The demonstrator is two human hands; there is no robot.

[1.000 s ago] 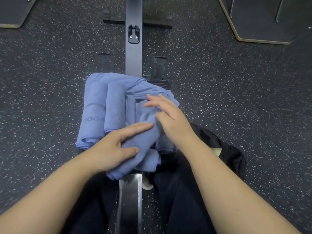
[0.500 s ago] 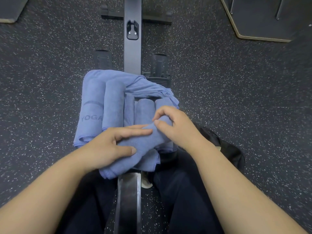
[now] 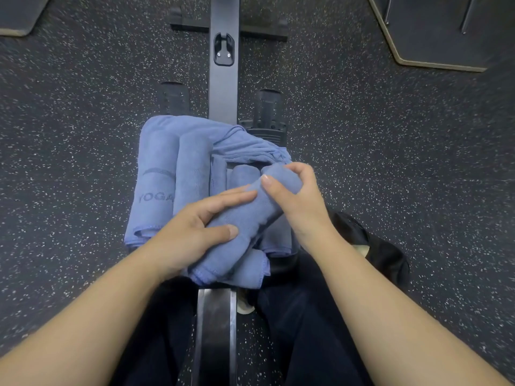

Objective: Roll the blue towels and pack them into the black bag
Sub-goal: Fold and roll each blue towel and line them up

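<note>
So we've got a rolled blue towel (image 3: pixel 245 218) lying slantwise on top of the towel pile (image 3: pixel 178 168), which sits across the dark rail (image 3: pixel 224 87) of what looks like a rowing machine. The roll is a tight, soft tube with its stitched hem showing at the end nearest us. Our left hand (image 3: pixel 189 235) grasps that nearer half, thumb laid across the top and fingers along the far side. Our right hand (image 3: pixel 295 196) is curled round the far end, thumb on top, fingers wrapped over it.

Left of the rail the pile has a folded piece printed YOGA, and more rolls stand side by side just under the one we hold. A loose crumpled towel (image 3: pixel 245 146) drapes over the pile's far edge.

The black bag (image 3: pixel 384 254) is to the right of the rail, near our right forearm, mostly hidden behind it, so we can't tell how wide its mouth is. Speckled floor (image 3: pixel 390 151) lies open on both sides of the rail. Our dark trousers (image 3: pixel 301 330) straddle the rail down near the bottom edge.
</note>
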